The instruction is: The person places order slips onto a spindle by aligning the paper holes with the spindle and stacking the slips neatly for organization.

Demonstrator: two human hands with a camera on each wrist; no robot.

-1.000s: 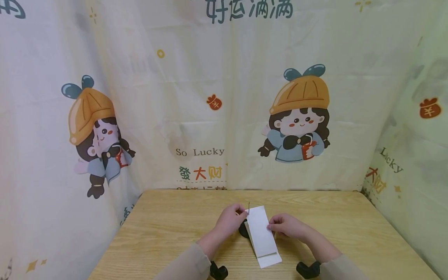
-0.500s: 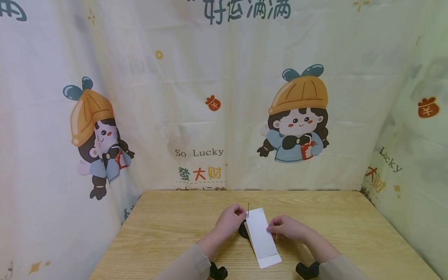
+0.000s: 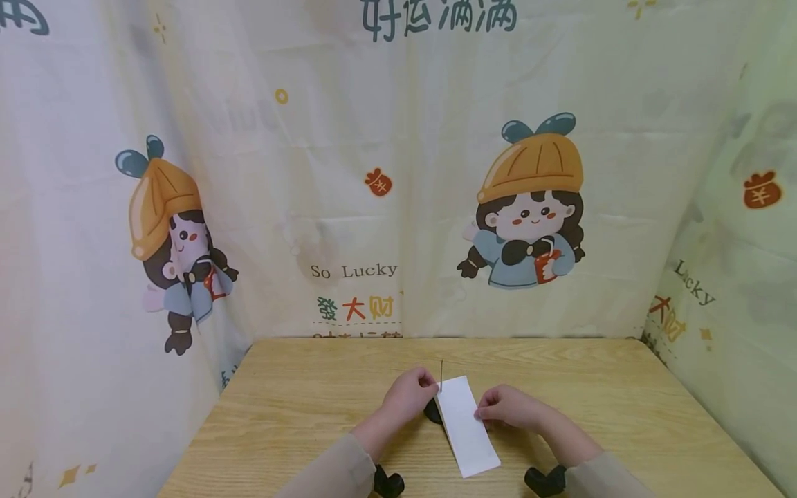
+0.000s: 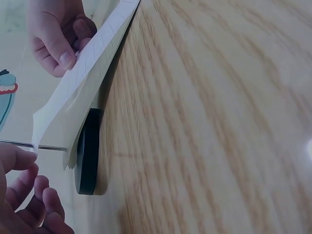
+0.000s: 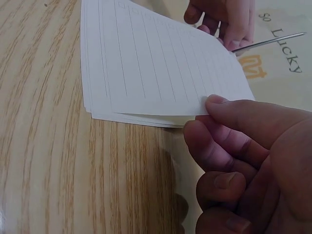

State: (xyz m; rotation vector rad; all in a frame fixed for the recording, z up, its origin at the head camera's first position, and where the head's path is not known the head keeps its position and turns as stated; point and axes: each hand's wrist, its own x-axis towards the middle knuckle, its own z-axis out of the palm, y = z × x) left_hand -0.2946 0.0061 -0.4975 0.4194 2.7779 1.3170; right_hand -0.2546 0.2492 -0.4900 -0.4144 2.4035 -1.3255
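Note:
A lined white paper slip is threaded at its far left corner on the thin metal spike of a bill spike. The round black base of that spike stands on the table, partly covered by paper. My left hand pinches the slip's corner right beside the spike. With thumb and forefinger, my right hand pinches the slip's right edge. Under this top sheet lie more sheets, tilted from the base down to the table. The left wrist view shows the spike passing through the top sheet.
The wooden table is bounded at the back and sides by printed cloth. Black wrist-worn pieces sit at both cuffs.
The top slip has come down the spike and slightly nearer, both hands lowering with it. The strip of lower sheet that showed at its near end is now covered.

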